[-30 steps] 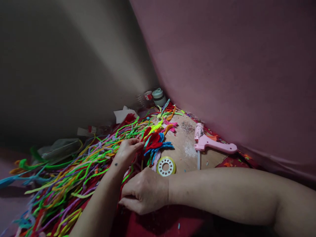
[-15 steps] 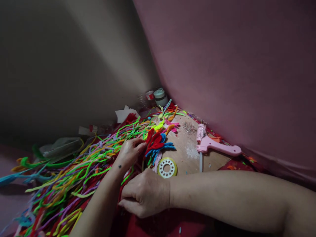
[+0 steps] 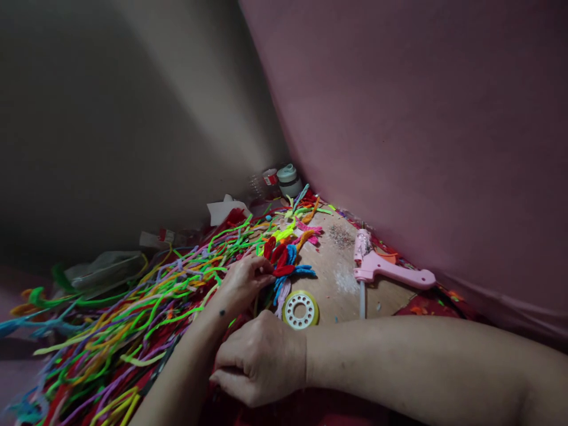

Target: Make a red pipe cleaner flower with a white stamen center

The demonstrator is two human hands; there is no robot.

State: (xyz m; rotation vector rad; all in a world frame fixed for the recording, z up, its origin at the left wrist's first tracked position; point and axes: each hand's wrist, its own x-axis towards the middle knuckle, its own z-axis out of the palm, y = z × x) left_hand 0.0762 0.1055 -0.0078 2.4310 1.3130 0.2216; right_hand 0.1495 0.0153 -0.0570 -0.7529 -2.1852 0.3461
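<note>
My left hand [image 3: 247, 277] reaches across the pile, its thumb and fingers pinched at the base of a red pipe-cleaner piece with petal-like loops [image 3: 279, 258]. Blue pipe cleaners [image 3: 283, 290] lie just beneath and beside the red loops. Closer to me, my right hand [image 3: 260, 360] is closed, fingers curled and thumb pressed against them; whatever it grips is hidden. Beyond the right wrist sits a yellow-rimmed white wheel with a ring of holes [image 3: 293, 302].
Loose multicoloured pipe cleaners [image 3: 177, 296] spread over the left side. A pink hot glue gun [image 3: 386, 267] with a glue stick lies on the wooden board [image 3: 331, 278]. At the back corner stand a pale-lidded jar [image 3: 290, 182] and a red-labelled cup [image 3: 270, 177]. Walls close in both sides.
My left hand has shifted slightly right and closer to the red loops, which have tilted a little. My right hand stays closed, moving only slightly lower in view.
</note>
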